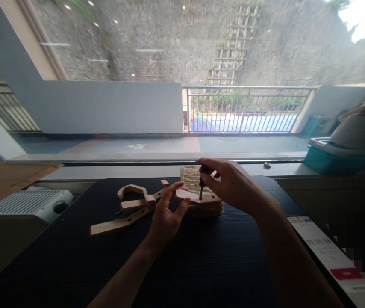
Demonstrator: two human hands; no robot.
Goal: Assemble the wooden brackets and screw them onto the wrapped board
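Note:
My right hand [230, 184] grips the dark handle of a screwdriver [201, 190], which stands nearly upright. Its tip meets a pale wooden piece [187, 195] with dark holes along it. Thumb and fingers of my left hand [167, 214] pinch the left end of that piece. The wooden piece rests on a straw-coloured block [190, 177] that looks wrapped in clear film. Left of my left hand lie more wooden parts: a curved hook-shaped one [131, 188] and a long angled strip [110, 226] with holes. Thin dark bits, perhaps screws, show between them.
Everything stands on a black table [201, 265]. A phone [326, 252] showing a timer lies at the right edge. Cardboard [16, 175] and a white radiator [31, 203] are to the left. Beyond the table runs a window sill [137, 171], with a teal bin [336, 156] at right.

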